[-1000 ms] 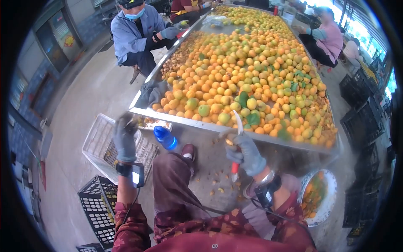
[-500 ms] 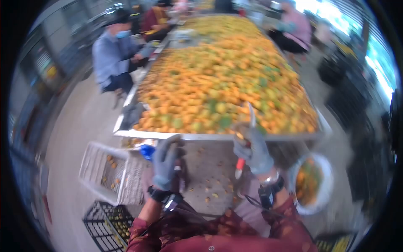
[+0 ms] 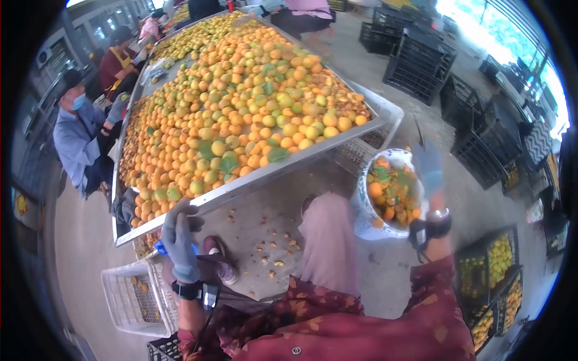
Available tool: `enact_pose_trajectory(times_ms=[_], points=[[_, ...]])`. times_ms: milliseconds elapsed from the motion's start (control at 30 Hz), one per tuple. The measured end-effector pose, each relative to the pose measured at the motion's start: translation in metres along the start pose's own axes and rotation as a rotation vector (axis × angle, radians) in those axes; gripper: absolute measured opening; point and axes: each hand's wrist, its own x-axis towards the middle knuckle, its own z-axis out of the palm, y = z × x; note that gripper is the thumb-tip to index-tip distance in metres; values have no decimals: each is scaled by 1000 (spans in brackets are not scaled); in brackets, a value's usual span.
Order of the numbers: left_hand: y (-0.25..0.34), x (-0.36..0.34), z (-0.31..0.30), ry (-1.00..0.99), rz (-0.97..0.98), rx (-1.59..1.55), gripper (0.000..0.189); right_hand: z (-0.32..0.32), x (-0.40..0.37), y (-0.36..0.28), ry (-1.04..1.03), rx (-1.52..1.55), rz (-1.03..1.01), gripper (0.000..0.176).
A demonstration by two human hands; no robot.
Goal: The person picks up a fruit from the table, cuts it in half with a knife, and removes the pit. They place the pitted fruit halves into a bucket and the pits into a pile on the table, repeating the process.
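My left hand [image 3: 180,243] wears a grey glove and hangs by the near left corner of the fruit table, its bent fingers apart and nothing between them. Heaped on the metal-edged table [image 3: 241,191] are orange and yellow-green round fruits [image 3: 241,129] with some green leaves. Over at the right, my gloved right hand [image 3: 428,171] is closed around a knife [image 3: 419,130], its thin blade pointing up; motion blurs the fingers. Right beside that hand stands a white and blue bucket [image 3: 368,219] holding orange fruit pieces and leaves [image 3: 388,189].
A white plastic crate [image 3: 120,322] with a few fruits is at lower left; another crate [image 3: 391,114] sits beyond the bucket. Black crates [image 3: 415,72] are stacked at right, fruit-filled ones [image 3: 500,262] nearer. Scraps [image 3: 271,253] dot the floor. Co-workers [image 3: 78,135] sit along the table.
My right hand has moved right with the knife, from the table's front edge to the bucket. The view has swung right. A brownish piece seen earlier in that hand no longer shows.
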Motion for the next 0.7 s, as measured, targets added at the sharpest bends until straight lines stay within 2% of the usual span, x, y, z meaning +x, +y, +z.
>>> enact_pose_trajectory(times_ms=[33,100,133,200,233,300,333,400,433,500,633,700], points=[[4,1,4,-18,31,15,27,9,-9,27,52,-423,-272,26],[3,4,7,-44,37,-32,26,24,-24,64,85,104,-10,25],[2,5,8,-62,24,-55,26,22,-18,49,75,124,-33,25],[2,9,11,-73,36,-32,25,-16,-2,-9,-44,403,491,23],[-1,10,13,-73,25,-79,25,-28,10,-43,-52,413,478,23],[-1,16,15,-93,19,-56,26,-42,29,-113,-77,856,734,20],[-4,20,18,-94,13,-57,26,-38,34,-133,-83,857,724,20],[-10,29,23,-93,14,-80,26,-27,44,-167,-135,977,520,23],[-13,35,25,-100,13,-100,25,-17,49,-181,-139,976,513,23],[-19,50,28,-103,44,-94,25,6,63,-202,-215,1168,582,26],[-28,90,28,-111,161,-16,25,42,91,-236,-339,1095,553,26],[-34,109,29,-82,242,24,26,59,104,-250,-373,1013,416,27]])
